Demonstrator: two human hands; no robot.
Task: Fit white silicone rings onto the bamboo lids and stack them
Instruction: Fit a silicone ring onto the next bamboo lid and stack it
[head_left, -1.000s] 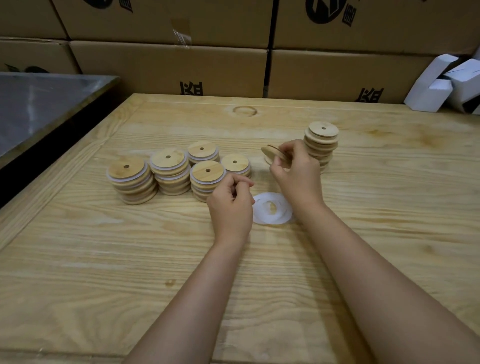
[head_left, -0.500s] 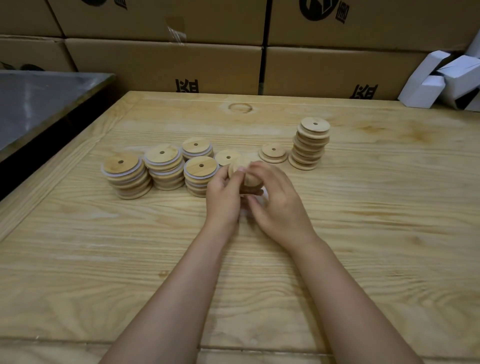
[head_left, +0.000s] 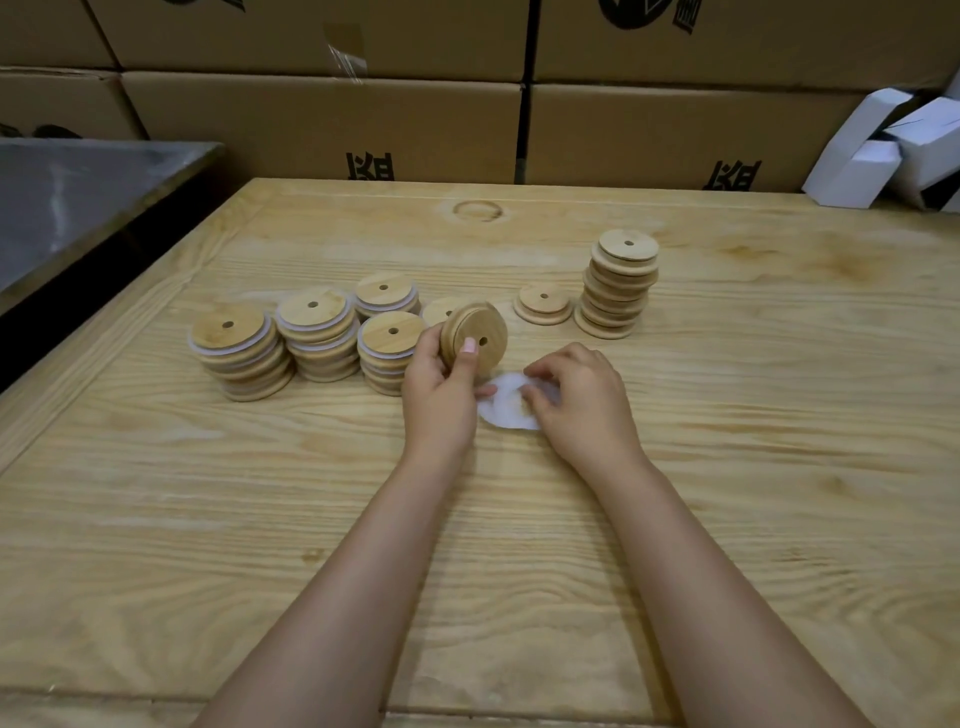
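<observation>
Left hand (head_left: 441, 395) is gripping one bamboo lid (head_left: 475, 338), thumb on the near face beside the centre hole, fingers curling round the back. The lid is standing tilted on edge, off the table, with no ring showing on it.

White silicone ring (head_left: 503, 413) is lying flat on the wooden table (head_left: 753, 467) at 5 o'clock from that lid. Right hand (head_left: 584, 402) is sitting over the ring with curled fingertips touching it. It's motion-blurred, so can't tell whether it's pinching the ring or only pressing on it.

Ringed-lid stacks (head_left: 317, 332) are clustering at 9 o'clock from the held lid, white edges showing between layers. One more is sitting partly hidden behind the held lid.

Short bare-lid pile (head_left: 543, 305) is sitting at 2 o'clock, with the tall bare-lid stack (head_left: 621, 283) just beside it on the right, leaning a little.

Cardboard boxes (head_left: 322, 124) are lining the table's 12 o'clock edge. White cartons (head_left: 878, 150) are lying at 2 o'clock, and a metal surface (head_left: 78, 197) is at 10 o'clock.
</observation>
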